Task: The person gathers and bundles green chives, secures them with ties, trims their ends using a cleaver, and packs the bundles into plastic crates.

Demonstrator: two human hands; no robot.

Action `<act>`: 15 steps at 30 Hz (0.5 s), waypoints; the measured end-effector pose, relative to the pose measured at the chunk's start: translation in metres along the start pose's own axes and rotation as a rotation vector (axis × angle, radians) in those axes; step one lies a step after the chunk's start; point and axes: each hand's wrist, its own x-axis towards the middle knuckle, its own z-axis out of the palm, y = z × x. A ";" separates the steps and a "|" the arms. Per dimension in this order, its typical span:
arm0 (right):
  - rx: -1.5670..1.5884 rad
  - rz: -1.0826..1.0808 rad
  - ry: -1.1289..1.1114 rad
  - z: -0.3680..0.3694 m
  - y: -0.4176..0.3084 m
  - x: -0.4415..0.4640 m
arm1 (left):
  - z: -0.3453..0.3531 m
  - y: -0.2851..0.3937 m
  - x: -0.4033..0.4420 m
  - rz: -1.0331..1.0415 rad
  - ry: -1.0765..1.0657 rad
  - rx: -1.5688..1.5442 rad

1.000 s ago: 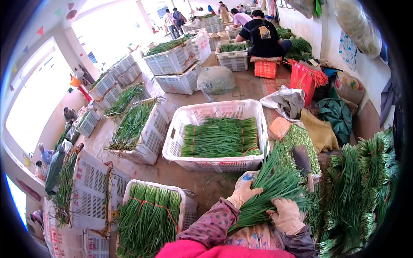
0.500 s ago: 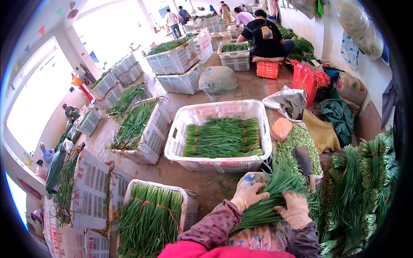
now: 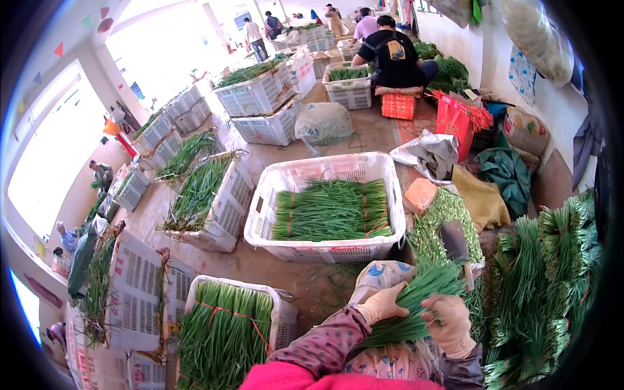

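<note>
My left hand (image 3: 383,305), in a pale glove, is closed round a loose bunch of green chives (image 3: 426,292) across my lap. Beside the bunch's right side is my right hand (image 3: 450,327), also gloved, its fingers curled in; whatever they pinch is hidden. Under the bunch lies a patterned cloth or bag (image 3: 383,276). Just beyond my right hand, a cleaver (image 3: 453,242) with a dark blade rests at a heap of cut chive ends (image 3: 432,221). Tied chive bundles (image 3: 530,286) are stacked at my right.
Ahead stands a white crate (image 3: 260,224) with chive bundles in it. A second crate (image 3: 284,325) of banded chives is at front left. An orange-pink block (image 3: 420,195) sits by the cut ends. Farther off, a person in black (image 3: 393,58) sits among more crates.
My right hand has come off the chives and its fingers have curled. My left hand has stayed round the bunch, which now looks more gathered.
</note>
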 end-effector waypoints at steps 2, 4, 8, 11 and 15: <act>-0.050 -0.002 -0.084 0.006 -0.021 0.012 | 0.005 -0.030 0.006 0.115 0.189 -0.134; -0.244 -0.022 -0.089 0.018 -0.030 0.012 | -0.008 -0.034 -0.003 0.167 0.349 0.093; -0.351 0.143 -0.369 0.042 -0.013 -0.004 | -0.018 -0.050 -0.011 0.149 0.511 -0.577; -0.316 0.106 -0.275 0.037 -0.020 0.001 | -0.036 -0.023 -0.033 0.015 0.380 -0.825; -0.313 0.131 -0.289 0.042 -0.016 -0.001 | -0.030 -0.046 -0.025 0.017 0.352 -1.065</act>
